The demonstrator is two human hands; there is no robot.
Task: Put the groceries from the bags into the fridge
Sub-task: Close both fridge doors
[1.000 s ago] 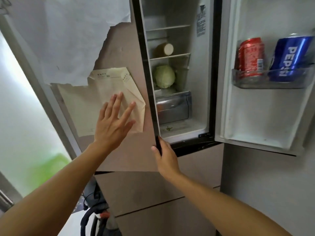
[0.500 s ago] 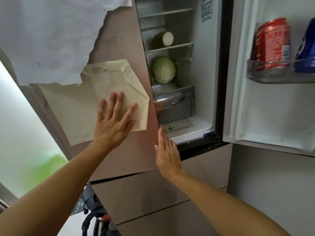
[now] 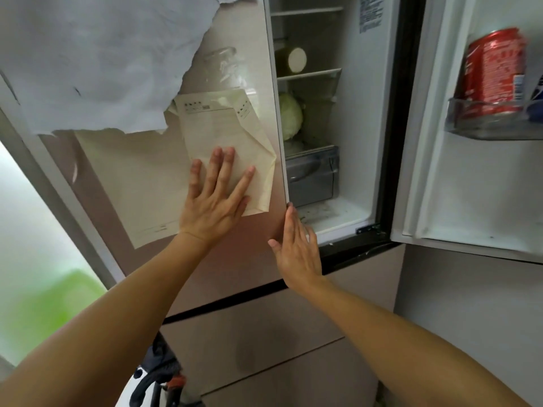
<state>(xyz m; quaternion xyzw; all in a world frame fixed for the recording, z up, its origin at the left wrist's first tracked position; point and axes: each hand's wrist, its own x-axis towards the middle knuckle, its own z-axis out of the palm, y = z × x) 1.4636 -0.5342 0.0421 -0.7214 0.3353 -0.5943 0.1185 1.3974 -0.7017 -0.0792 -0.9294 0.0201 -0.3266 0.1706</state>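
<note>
Centre frame: left hand [image 3: 216, 201], fingers straight, flat on paper [image 3: 223, 127] on left fridge door [image 3: 235, 265]; right hand [image 3: 296, 248], fingers straight and empty, at door edge. Risks pinching there on closing. Beyond, centre: cabbage [image 3: 289, 116] shelved; upper right: red can [image 3: 493, 71] in door bin [image 3: 470, 124].

Head-worn wide-angle camera is looking forward at a fridge [image 3: 264, 333] from arm's reach.

The single view is sitting at the person's head and facing the front of the left door [image 3: 235, 83], close enough that the door is filling the left half of the frame. Both forearms are coming in from the bottom edge, with the left hand [image 3: 216, 198] and right hand [image 3: 296, 248] landing near mid-frame. The open compartment [image 3: 352, 142] is lying just right of centre, and the inner side of the right door [image 3: 470, 186] is running off the right edge. The wide lens is bowing straight edges near the borders.
</note>
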